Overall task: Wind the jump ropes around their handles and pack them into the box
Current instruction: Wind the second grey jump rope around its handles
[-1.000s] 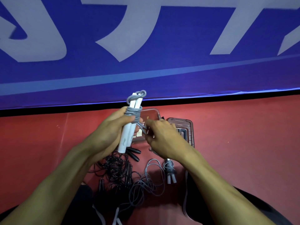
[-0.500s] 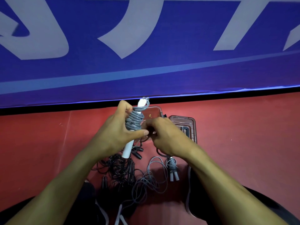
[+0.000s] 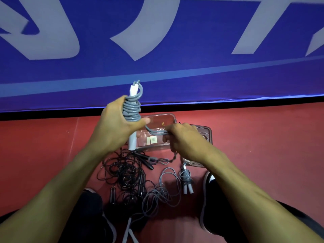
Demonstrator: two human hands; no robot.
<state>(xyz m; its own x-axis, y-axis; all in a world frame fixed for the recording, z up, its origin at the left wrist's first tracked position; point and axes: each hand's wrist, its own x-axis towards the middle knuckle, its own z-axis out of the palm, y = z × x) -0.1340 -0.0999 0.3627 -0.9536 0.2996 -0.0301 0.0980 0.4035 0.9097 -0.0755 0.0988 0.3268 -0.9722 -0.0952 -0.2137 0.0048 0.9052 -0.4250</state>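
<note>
The grey jump rope (image 3: 132, 109) is coiled round its white handles (image 3: 132, 140), held upright above the floor, at about 10 o'clock from the clear box (image 3: 157, 135). The left hand (image 3: 119, 127) grips the coiled bundle, thumb pressed across the lowest turns. The rope's free strands run toward 4 o'clock into the right hand (image 3: 184, 139), which pinches them over the box. The box lid (image 3: 206, 132) lies just beside the box at 3 o'clock. On the red floor (image 3: 43, 155), at 6 o'clock from the box, lie a tangled black rope (image 3: 126, 171), a loose grey rope (image 3: 157, 193) and a wound grey rope (image 3: 186, 179). Dark shoes (image 3: 208, 183) flank them.
</note>
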